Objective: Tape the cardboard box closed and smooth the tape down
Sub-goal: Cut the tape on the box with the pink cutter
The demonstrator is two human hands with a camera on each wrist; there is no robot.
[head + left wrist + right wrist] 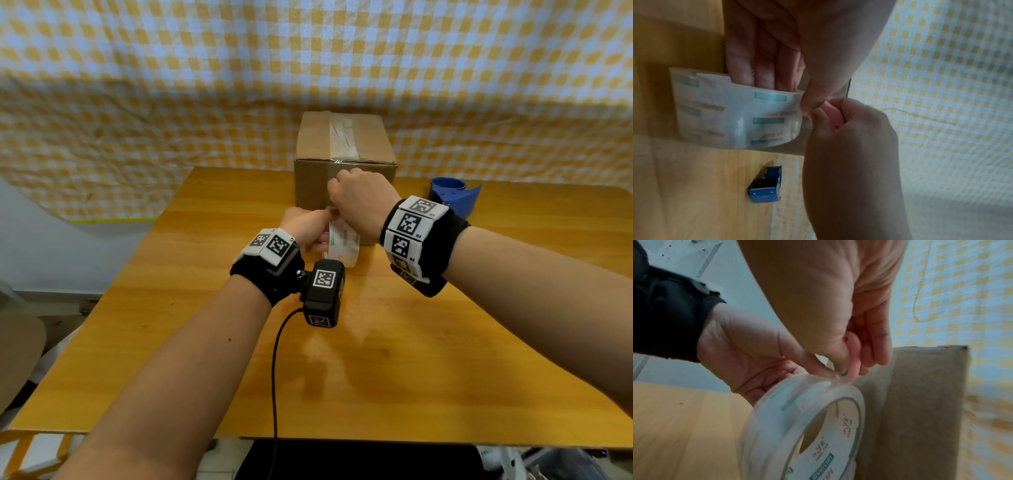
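The box (344, 161) stands at the far middle of the table (205, 342), its long axis running away from the person toward the checked cloth (171, 85) behind it. A strip of clear tape (342, 137) runs along that axis over the top seam and bends down over the near edge.

The left hand (305, 229) holds the roll (342, 245) against the lower part of the box's near face. Its fingers (764, 65) lie straight inside the core and the thumb (813, 95) presses on the outer wrap, so the roll is pinched between them. The roll stands on edge, its open core facing sideways to the person's right, and it sits just above the table.

The right hand (359, 202) is curled in a narrow grip round a small pink cutter (851, 358), held between thumb and fingers, with its tip down at the top of the roll next to the left thumb. The tip seems to touch the tape where it leaves the roll, though blur hides the contact.

A blue dispenser (454, 195) lies on the table to the right of the box, apart from both hands.
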